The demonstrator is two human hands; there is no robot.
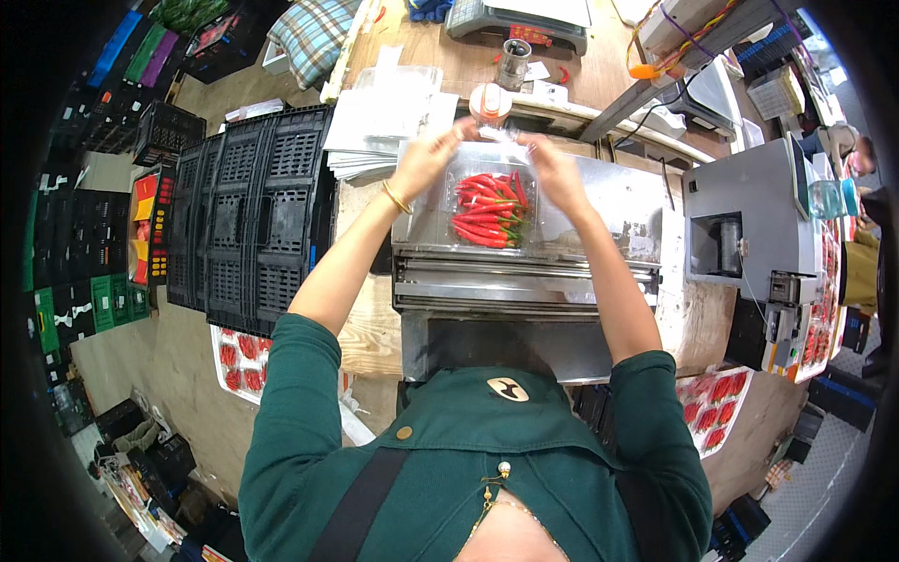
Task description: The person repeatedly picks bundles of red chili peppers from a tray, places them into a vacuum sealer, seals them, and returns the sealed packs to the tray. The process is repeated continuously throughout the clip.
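A clear plastic tray of red chili peppers point(489, 211) sits on the metal top of a wrapping machine point(597, 204). Beyond the tray, both my hands are raised, with a strip of shiny clear material point(500, 133) between them. My left hand point(432, 154), with a gold bangle at its wrist, has its fingertips near the strip's left end. My right hand point(555, 168) is blurred at the strip's right end. Glare and blur hide the exact grip of both. Just past the hands stands a container with an orange-and-white top point(490, 102).
Black plastic crates point(253, 211) stand at the left, beside stacked white sheets point(383, 126). A weighing scale point(520, 24) and metal cup point(514, 63) are at the back. A wooden post point(646, 102) and grey machine point(751, 211) stand right. Another person point(843, 147) is at the far right.
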